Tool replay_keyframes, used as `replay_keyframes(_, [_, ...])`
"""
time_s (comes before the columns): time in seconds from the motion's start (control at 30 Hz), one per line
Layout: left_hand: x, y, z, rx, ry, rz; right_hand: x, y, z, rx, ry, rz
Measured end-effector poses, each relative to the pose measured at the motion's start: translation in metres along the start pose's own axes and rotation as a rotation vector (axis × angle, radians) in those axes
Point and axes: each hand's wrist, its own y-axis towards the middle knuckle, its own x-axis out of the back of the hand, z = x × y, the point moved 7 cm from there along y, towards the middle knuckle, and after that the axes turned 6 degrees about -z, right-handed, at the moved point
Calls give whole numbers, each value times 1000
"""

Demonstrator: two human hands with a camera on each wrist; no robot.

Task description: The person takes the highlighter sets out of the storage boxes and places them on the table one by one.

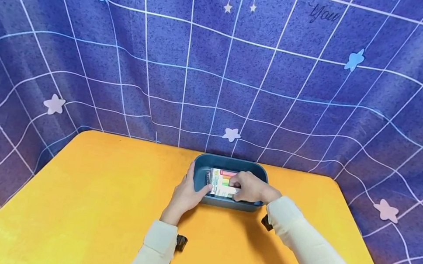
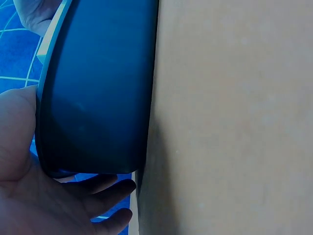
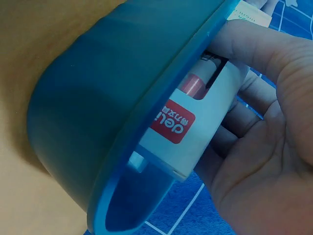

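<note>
A dark teal plastic bin (image 1: 226, 204) stands near the table's back edge. My right hand (image 1: 250, 187) reaches over its front rim and grips a white box of highlighters (image 1: 226, 174), thumb on one side and fingers on the other. The box shows pink, orange, yellow and green through its window; in the right wrist view its "deli" label (image 3: 173, 122) shows above the bin's rim. At the bin's left end, my left hand (image 1: 187, 193) touches the corner, thumb over the rim and fingers nearly straight along the outside. The left wrist view shows those fingers (image 2: 105, 200) spread.
A dark item (image 1: 207, 178) lies in the bin, left of the highlighters; its kind cannot be told. The yellow table (image 1: 107, 207) runs up to a blue gridded curtain (image 1: 186, 80) with stars. Black wrist cameras (image 1: 180, 242) are strapped under both sleeves.
</note>
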Motion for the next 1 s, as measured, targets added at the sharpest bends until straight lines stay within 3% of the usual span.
replay_keyframes(0.3, [0, 0, -1, 9, -14, 5, 1, -1, 0, -16, -16, 7])
replay_keyframes(0.73, [0, -1, 1, 16, -18, 8, 5, -3, 3, 24, -7, -1])
replay_keyframes(1.0, [0, -2, 2, 20, -20, 12, 17, -9, 6, 9, 127, 2])
